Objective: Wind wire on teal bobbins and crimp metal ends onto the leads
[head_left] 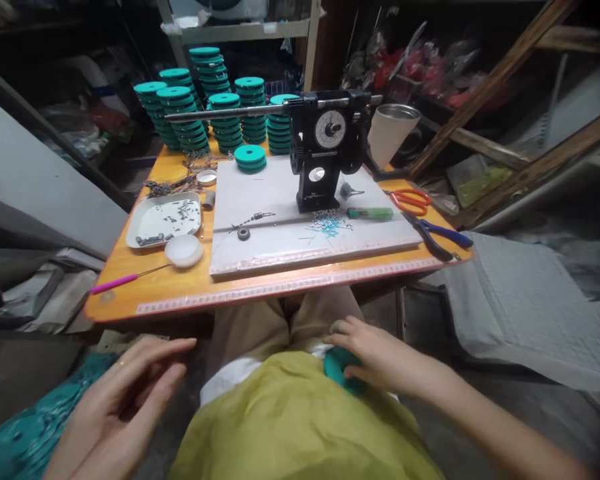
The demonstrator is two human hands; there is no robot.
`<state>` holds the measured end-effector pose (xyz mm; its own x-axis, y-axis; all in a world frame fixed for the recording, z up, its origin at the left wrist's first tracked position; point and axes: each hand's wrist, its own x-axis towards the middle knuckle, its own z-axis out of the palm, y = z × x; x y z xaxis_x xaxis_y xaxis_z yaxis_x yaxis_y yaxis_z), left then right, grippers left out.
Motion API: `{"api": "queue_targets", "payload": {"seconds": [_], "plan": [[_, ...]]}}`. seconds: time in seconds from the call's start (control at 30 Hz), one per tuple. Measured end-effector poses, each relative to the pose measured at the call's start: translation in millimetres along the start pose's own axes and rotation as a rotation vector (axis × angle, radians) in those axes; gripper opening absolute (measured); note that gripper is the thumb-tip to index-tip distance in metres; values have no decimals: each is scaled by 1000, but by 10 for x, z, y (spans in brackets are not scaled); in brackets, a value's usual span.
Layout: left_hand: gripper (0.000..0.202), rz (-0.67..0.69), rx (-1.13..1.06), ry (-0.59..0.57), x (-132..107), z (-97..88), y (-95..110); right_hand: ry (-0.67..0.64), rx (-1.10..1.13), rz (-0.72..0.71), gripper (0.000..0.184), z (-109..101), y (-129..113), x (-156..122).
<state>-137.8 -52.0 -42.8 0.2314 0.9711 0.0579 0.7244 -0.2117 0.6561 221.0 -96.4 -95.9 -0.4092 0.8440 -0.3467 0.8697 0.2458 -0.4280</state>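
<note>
My right hand [375, 357] rests in my lap, its fingers curled over a teal spool [337, 367] that lies on my yellow garment. My left hand [125, 400] hovers at the lower left with fingers stretched out and apart, holding nothing; a ring shows on one finger. Both hands are below the near edge of the orange table [260, 290]. On the table stands a black winding machine [325, 143] with a dial, on a white board [280, 233].
Stacks of teal spools [205, 107] fill the table's back. A white tray [163, 220] of small parts, a round white lid [183, 251] and a pink-handled tool [125, 280] lie left. Orange scissors [410, 200], blue pliers [440, 237], a green tool [370, 213] and a metal cup [393, 133] sit right.
</note>
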Motion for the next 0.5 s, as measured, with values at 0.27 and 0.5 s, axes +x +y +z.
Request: {"api": "queue_targets", "payload": {"seconds": [0.27,0.5], "plan": [[54,-92,79,-518,-328,12,-332,136,26,-52,38,421,74,-191],[35,-19,-298,-500,-101,692,310,196,116,5,44,275,127,-421]]}}
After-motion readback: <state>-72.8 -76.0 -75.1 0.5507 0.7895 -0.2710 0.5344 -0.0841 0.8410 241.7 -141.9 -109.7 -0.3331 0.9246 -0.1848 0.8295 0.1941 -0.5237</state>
